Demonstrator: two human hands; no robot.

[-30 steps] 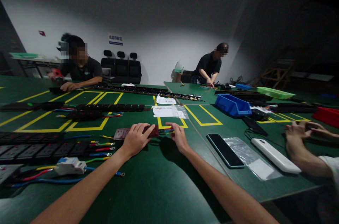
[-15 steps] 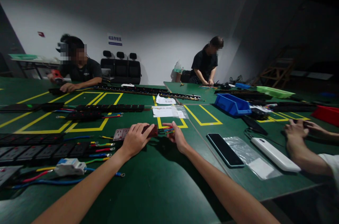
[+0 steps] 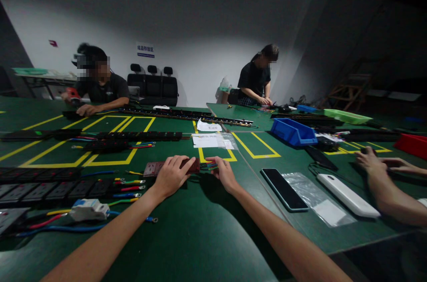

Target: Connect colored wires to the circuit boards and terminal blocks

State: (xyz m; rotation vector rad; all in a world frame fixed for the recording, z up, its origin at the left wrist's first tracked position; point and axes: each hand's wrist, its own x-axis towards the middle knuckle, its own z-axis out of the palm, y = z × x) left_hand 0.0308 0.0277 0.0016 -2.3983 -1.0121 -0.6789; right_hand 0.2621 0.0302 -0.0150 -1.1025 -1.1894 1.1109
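Observation:
My left hand (image 3: 171, 175) lies curled over a dark red socket strip (image 3: 156, 168) on the green table (image 3: 200, 237), gripping its right end. My right hand (image 3: 224, 171) sits just to the right of it, fingers pinched on the coloured wires (image 3: 209, 166) that stick out of the strip's end. Both arms reach forward from the bottom of the view.
Black socket strips (image 3: 50, 188) with coloured leads and a white breaker (image 3: 88, 209) lie at left. A black phone (image 3: 283, 188), a plastic bag and a white device (image 3: 347, 195) lie at right, beside another person's hands (image 3: 376, 164). A blue bin (image 3: 292, 131) and two seated people are farther back.
My right hand shifted slightly along the wires at the strip's end. The neighbour's hands at right moved forward. The far person leaned left.

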